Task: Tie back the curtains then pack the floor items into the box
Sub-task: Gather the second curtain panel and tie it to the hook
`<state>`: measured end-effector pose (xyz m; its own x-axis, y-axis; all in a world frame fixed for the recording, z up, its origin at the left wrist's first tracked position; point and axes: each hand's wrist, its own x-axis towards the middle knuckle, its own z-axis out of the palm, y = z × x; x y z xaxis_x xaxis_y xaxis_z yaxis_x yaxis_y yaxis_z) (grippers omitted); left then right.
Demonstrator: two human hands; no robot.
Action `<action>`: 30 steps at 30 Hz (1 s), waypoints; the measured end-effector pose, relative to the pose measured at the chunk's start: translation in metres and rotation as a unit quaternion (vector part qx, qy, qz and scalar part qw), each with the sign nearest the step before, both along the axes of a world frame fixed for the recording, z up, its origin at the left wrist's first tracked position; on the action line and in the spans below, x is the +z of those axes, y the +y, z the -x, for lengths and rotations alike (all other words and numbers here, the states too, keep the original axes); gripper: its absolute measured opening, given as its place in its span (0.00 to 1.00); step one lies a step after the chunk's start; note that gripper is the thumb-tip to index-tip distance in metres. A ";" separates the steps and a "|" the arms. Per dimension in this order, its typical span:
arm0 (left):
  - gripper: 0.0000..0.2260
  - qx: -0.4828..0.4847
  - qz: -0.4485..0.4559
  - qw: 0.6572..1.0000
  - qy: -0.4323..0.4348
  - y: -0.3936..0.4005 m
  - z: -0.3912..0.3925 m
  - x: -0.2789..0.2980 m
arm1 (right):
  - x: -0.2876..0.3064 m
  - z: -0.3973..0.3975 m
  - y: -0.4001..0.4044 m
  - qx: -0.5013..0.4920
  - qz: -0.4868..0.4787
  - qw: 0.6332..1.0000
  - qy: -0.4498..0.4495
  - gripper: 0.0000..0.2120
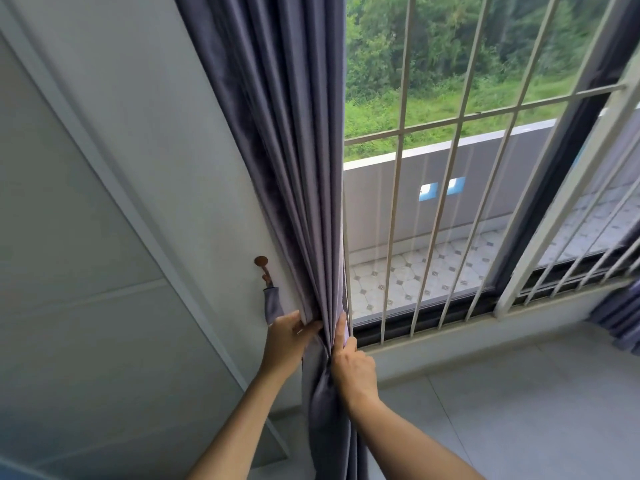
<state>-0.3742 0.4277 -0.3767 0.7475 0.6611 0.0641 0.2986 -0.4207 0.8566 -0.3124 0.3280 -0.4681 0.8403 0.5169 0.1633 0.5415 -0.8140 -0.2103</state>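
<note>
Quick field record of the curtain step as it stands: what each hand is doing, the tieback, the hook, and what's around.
curtain: grey-purple curtain gathered into a bunch at the window's left edge
left hand: left hand grips the bunch from the left side
right hand: right hand grips the bunch from the right, fingers curled round the fabric
tieback: tieback hangs from the hook, not yet round the curtain
hook: brown wall hook left of the curtain
window: white bars, balcony outside
</note>
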 end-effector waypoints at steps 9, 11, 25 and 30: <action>0.10 -0.089 -0.021 0.996 0.019 -0.020 0.011 0.019 | 0.003 0.011 0.006 0.019 0.004 0.999 0.029 0.41; 0.10 -0.050 -0.022 0.999 0.002 -0.031 0.006 0.019 | 0.001 0.008 0.006 0.011 0.011 1.000 0.022 0.41; 0.11 0.027 -0.075 0.996 0.034 -0.030 -0.044 0.011 | -0.010 -0.014 -0.042 -0.003 -0.218 0.944 0.246 0.38; 0.10 0.059 -0.060 0.996 0.024 -0.040 -0.063 0.005 | -0.021 -0.037 -0.041 0.020 -0.168 0.968 0.187 0.36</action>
<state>-0.3116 0.3875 -0.3712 0.6689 0.7345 0.1143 0.3916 -0.4788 0.7858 -0.2754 0.2871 -0.4889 0.8538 0.5204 0.0165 0.4059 -0.6454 -0.6470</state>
